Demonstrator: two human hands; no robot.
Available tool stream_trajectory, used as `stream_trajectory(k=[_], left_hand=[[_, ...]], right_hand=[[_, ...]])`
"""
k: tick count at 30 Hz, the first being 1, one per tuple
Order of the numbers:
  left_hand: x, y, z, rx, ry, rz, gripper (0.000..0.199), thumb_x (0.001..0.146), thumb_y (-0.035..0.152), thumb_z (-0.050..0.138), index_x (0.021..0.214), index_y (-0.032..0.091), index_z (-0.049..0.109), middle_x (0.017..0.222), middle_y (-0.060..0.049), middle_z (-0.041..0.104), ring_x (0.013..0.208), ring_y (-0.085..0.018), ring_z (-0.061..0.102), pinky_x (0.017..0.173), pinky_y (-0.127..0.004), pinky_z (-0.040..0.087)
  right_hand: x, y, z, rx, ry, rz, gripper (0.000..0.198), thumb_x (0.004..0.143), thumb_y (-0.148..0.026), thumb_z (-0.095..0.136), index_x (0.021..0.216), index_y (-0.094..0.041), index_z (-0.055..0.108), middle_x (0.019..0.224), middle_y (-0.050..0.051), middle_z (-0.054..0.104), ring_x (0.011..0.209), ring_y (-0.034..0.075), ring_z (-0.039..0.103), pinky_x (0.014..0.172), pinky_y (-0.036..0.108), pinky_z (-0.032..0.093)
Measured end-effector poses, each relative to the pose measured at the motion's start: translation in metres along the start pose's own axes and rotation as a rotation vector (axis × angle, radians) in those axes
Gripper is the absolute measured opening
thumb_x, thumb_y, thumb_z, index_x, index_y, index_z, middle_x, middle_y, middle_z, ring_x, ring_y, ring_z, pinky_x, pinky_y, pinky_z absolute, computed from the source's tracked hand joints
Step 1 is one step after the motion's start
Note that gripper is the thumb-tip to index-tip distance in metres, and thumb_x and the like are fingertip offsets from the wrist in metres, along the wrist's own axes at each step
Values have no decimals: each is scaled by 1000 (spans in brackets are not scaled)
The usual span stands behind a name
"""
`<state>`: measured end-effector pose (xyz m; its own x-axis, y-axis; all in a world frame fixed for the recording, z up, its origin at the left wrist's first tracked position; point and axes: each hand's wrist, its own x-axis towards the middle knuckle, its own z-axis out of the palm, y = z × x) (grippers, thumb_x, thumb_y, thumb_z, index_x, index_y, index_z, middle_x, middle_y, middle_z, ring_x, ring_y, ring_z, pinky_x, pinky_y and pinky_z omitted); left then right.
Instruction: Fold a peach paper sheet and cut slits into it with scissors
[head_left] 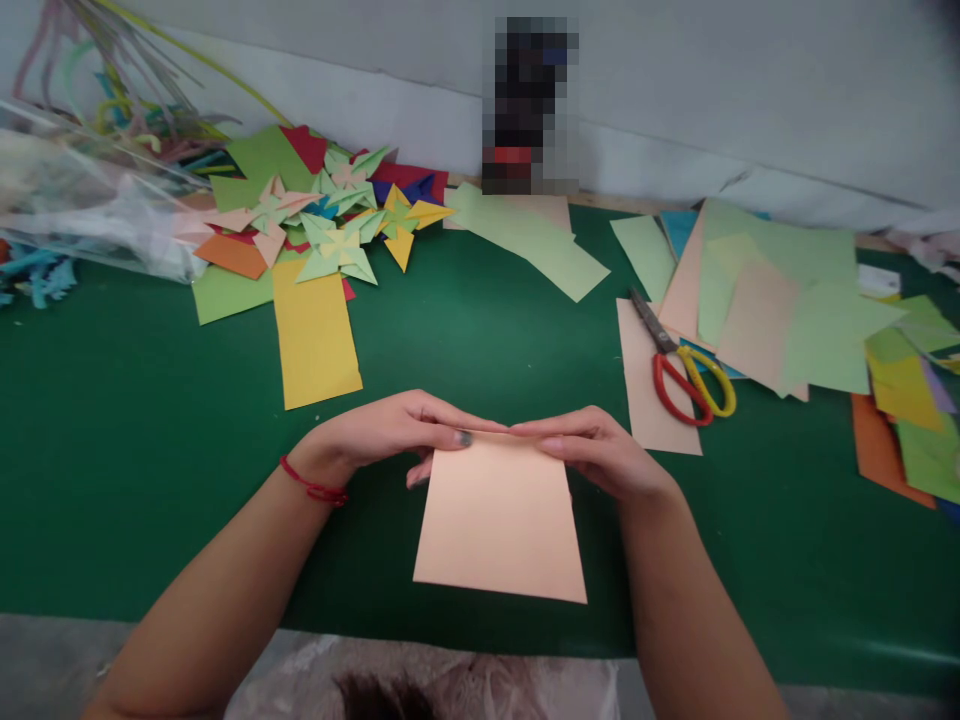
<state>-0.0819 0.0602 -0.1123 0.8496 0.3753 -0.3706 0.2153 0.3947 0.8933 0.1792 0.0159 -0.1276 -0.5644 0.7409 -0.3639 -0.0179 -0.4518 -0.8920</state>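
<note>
A peach-coloured sheet of paper (501,520) is held between both hands near the front of the green table. My left hand (409,430) pinches its far left corner, thumb on top and fingers behind. At the far right corner, my right hand (592,450) grips in the same way. The two index fingers meet along the far edge of the sheet. Some fingers are hidden behind the paper. Scissors (679,365) with one red and one yellow handle lie right of my right hand, on a pale pink paper strip (652,420).
A yellow paper rectangle (316,335) lies ahead of my left hand. Folded paper stars (341,245) sit on coloured sheets at the back left, beside a clear plastic bag (97,190). Pale green and pink sheets (780,300) are piled at the right. A wall (712,90) bounds the back.
</note>
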Motion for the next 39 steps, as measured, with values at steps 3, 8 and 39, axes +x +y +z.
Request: stream_trajectory(k=[3, 8, 39], left_hand=[[1, -1, 0, -27, 15, -6, 35, 87, 23, 51, 120, 19, 58, 50, 4, 54, 40, -5, 45, 43, -15, 35], [2, -1, 1, -24, -20, -28, 36, 87, 21, 50, 123, 18, 56, 48, 4, 51, 39, -5, 45, 42, -14, 34], [7, -3, 4, 261, 350, -22, 37, 82, 42, 53, 106, 18, 68, 83, -6, 67, 62, -11, 53, 50, -19, 36]], right_hand=[[1, -4, 1, -58, 26, -6, 26, 81, -25, 62, 105, -22, 69, 93, 6, 71, 82, 19, 65, 63, 27, 52], [0, -9, 2, -137, 32, 5, 28, 80, -28, 63, 107, -23, 68, 81, 3, 71, 67, 15, 65, 60, 24, 52], [3, -12, 2, -148, 73, 125, 34, 78, -37, 64, 104, -15, 69, 72, 6, 70, 52, 12, 63, 49, 23, 53]])
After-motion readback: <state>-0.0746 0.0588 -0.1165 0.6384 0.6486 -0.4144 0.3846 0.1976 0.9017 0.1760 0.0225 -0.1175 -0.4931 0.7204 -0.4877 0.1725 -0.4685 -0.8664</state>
